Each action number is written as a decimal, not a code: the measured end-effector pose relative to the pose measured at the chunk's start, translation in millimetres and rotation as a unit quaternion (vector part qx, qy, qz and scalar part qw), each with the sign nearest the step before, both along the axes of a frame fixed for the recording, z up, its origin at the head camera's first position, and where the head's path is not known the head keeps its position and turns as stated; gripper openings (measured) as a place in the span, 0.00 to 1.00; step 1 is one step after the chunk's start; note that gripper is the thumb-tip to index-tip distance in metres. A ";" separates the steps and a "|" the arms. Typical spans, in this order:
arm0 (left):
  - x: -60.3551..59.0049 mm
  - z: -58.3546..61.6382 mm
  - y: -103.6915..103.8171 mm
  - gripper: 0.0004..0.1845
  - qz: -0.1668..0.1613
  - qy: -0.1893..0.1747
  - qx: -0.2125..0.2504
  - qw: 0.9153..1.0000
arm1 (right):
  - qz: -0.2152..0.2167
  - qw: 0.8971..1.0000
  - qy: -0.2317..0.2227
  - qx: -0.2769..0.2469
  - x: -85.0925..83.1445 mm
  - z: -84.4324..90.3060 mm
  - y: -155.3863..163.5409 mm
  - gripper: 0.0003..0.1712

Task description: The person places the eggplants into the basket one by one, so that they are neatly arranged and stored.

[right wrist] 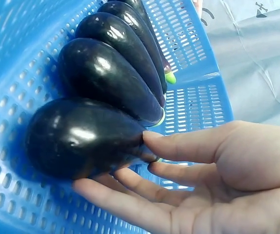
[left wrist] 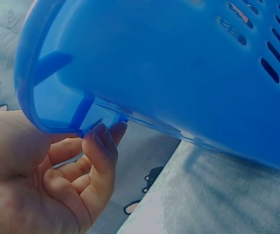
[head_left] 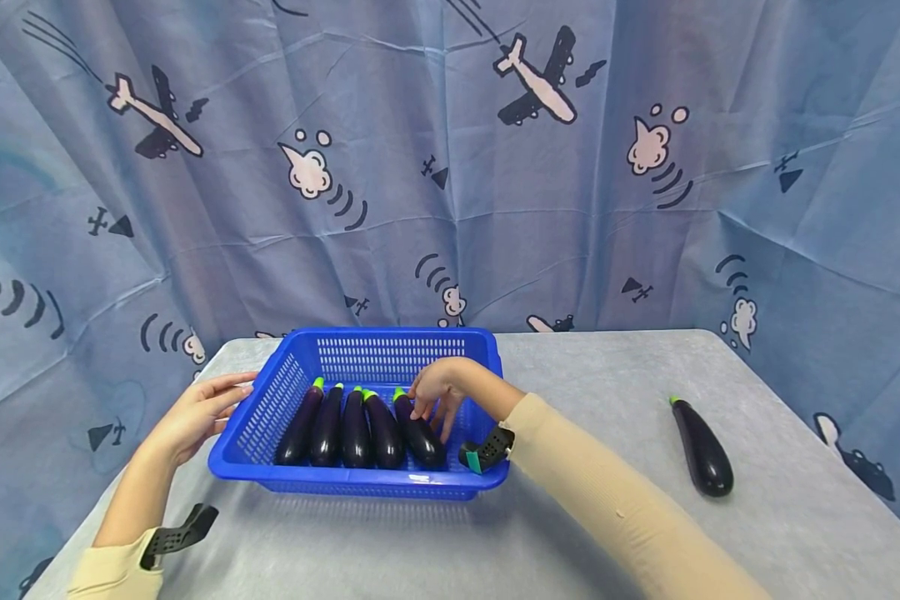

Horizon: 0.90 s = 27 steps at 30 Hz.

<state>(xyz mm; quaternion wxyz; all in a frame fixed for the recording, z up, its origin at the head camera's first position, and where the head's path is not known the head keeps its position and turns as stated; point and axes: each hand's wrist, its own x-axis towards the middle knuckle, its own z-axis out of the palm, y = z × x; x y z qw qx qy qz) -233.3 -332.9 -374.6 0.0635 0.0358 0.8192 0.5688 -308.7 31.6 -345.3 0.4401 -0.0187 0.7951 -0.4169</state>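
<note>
A blue plastic basket holds a row of several dark purple eggplants with bright green stem ends. My right hand reaches over its right side and holds the rightmost eggplant. In the right wrist view the thumb lies on the eggplant's narrow part, with other fingers along its side and underneath. My left hand is at the basket's left rim. Its curled fingers grip the rim's edge in the left wrist view, where part of the thumb is hidden.
A single eggplant lies on the grey table to the right of the basket. Behind and at both sides hangs a blue curtain printed with airplanes.
</note>
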 end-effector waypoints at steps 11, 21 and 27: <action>-0.1 -0.8 0.3 0.32 -0.001 0.000 0.007 1.000 | 0.009 0.999 -0.036 0.002 0.5 7.7 0.7 0.33; -0.7 -0.5 2.0 0.32 -0.002 0.000 0.012 1.000 | 0.004 1.000 -0.020 -0.011 2.5 17.4 11.7 0.31; 0.8 -0.8 1.6 0.32 -0.002 0.001 0.010 1.000 | -0.005 1.000 -0.004 -0.026 4.1 21.3 17.2 0.31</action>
